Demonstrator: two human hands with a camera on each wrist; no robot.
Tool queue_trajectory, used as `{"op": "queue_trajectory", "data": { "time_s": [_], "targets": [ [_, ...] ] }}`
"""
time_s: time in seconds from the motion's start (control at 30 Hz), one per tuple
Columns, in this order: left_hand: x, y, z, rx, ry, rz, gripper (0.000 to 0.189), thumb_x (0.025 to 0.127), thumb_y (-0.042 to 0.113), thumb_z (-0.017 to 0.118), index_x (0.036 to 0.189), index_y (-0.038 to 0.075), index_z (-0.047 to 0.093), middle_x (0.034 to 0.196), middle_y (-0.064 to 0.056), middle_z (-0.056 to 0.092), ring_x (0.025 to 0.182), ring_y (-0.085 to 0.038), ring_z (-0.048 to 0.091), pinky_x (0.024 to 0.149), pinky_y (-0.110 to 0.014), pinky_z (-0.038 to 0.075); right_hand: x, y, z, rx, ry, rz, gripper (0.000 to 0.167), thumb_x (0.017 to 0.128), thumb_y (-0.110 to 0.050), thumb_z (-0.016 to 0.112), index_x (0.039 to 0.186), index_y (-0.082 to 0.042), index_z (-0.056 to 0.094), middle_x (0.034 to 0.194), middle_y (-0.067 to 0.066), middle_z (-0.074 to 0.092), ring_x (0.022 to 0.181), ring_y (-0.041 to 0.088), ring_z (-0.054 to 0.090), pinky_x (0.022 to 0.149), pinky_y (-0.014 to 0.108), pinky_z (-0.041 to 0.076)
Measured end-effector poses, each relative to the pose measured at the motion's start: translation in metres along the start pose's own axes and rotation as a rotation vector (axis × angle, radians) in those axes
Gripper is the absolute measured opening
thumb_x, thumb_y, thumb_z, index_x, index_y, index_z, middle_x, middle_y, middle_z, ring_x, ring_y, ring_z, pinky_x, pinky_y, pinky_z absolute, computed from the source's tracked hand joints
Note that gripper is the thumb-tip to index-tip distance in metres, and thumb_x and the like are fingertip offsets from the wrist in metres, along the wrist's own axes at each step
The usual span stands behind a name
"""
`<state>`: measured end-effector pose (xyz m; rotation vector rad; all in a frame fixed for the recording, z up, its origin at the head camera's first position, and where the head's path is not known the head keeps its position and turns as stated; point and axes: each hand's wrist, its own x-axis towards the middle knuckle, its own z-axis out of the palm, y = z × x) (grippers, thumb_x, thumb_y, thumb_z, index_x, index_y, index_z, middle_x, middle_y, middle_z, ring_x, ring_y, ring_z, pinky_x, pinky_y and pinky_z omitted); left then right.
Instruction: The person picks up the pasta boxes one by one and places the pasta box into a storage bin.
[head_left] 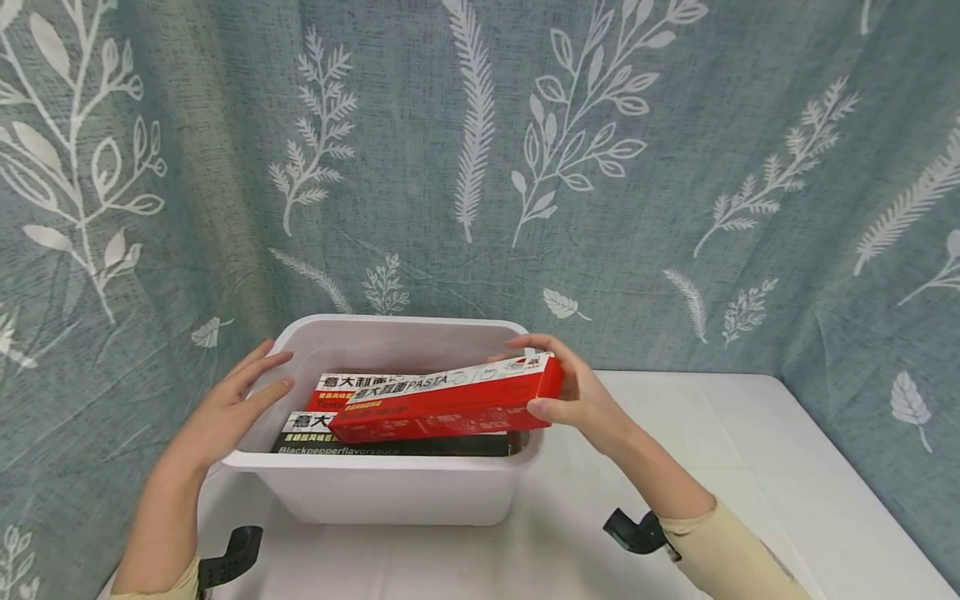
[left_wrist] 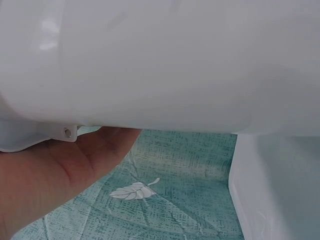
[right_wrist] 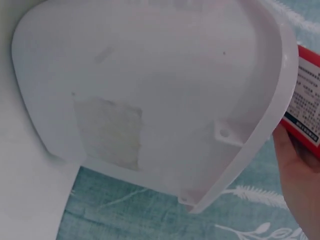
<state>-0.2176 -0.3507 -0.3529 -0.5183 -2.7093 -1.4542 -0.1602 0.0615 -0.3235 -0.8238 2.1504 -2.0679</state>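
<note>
A red pasta box (head_left: 450, 410) with a white printed top edge lies tilted over the white plastic bin (head_left: 375, 496), its right end raised. My right hand (head_left: 573, 392) grips that raised end, thumb on the near side and fingers behind. In the right wrist view the printed end of the red box (right_wrist: 310, 97) shows beside the bin's rim. My left hand (head_left: 225, 412) rests at the bin's left rim, its fairly straight fingers reaching over the edge. Inside the bin lie another red pasta box (head_left: 325, 402) and a dark black-pepper-sauce box (head_left: 420, 446), both partly covered.
The bin stands on a white-covered table (head_left: 697, 433). Behind and to both sides hangs a blue-green curtain (head_left: 420, 208) with a white leaf pattern. A tape residue patch (right_wrist: 110, 132) marks the bin's outer end wall.
</note>
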Motion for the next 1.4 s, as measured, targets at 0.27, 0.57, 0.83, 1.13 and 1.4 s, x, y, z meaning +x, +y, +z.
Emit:
{"op": "queue_trajectory", "data": {
  "time_s": [0.27, 0.57, 0.83, 1.13, 1.4],
  "targets": [
    [0.000, 0.000, 0.001, -0.004, 0.001, 0.010, 0.062, 0.102, 0.032, 0.051, 0.149, -0.003, 0.032, 0.162, -0.016, 0.000, 0.144, -0.049, -0.001, 0.100, -0.077, 0.013, 0.022, 0.003, 0.000, -0.023, -0.100, 0.011, 0.068, 0.079, -0.015, 0.071, 0.140, -0.003, 0.042, 0.138, 0.016, 0.047, 0.120, 0.032, 0.048, 0.086, 0.043, 0.054],
    [0.002, -0.001, 0.003, -0.001, -0.005, 0.016, 0.060, 0.103, 0.028, 0.049, 0.149, -0.005, 0.031, 0.162, -0.019, -0.001, 0.143, -0.051, -0.002, 0.099, -0.078, 0.012, 0.038, 0.021, -0.005, -0.315, -0.051, -0.110, 0.053, 0.086, -0.008, 0.072, 0.135, -0.009, 0.053, 0.132, 0.005, 0.059, 0.122, 0.020, 0.055, 0.102, 0.041, 0.044],
    [0.004, -0.002, 0.001, -0.007, -0.010, 0.002, 0.063, 0.102, 0.034, 0.049, 0.150, -0.002, 0.030, 0.162, -0.017, -0.001, 0.144, -0.050, -0.003, 0.098, -0.079, 0.012, 0.019, 0.021, -0.009, -0.441, 0.124, -0.112, 0.045, 0.089, -0.013, 0.072, 0.132, -0.017, 0.059, 0.134, -0.003, 0.057, 0.132, 0.013, 0.045, 0.110, 0.034, 0.035],
    [0.000, -0.006, -0.008, 0.045, -0.005, 0.011, 0.062, 0.103, 0.033, 0.048, 0.151, -0.002, 0.029, 0.162, -0.018, 0.000, 0.143, -0.051, -0.002, 0.097, -0.079, 0.012, -0.008, 0.030, -0.017, -0.590, 0.239, -0.081, 0.059, 0.088, -0.025, 0.075, 0.141, -0.018, 0.051, 0.142, -0.001, 0.051, 0.135, 0.019, 0.041, 0.111, 0.044, 0.032],
    [-0.008, 0.002, -0.011, 0.441, 0.146, 0.121, 0.059, 0.102, 0.038, 0.049, 0.147, 0.002, 0.039, 0.157, -0.023, 0.022, 0.134, -0.058, 0.022, 0.093, -0.078, 0.019, -0.023, 0.047, -0.042, -0.890, 0.403, -0.060, 0.068, 0.090, -0.040, 0.070, 0.148, -0.019, 0.041, 0.150, 0.004, 0.041, 0.140, 0.029, 0.032, 0.105, 0.062, 0.031]
  ]
}}
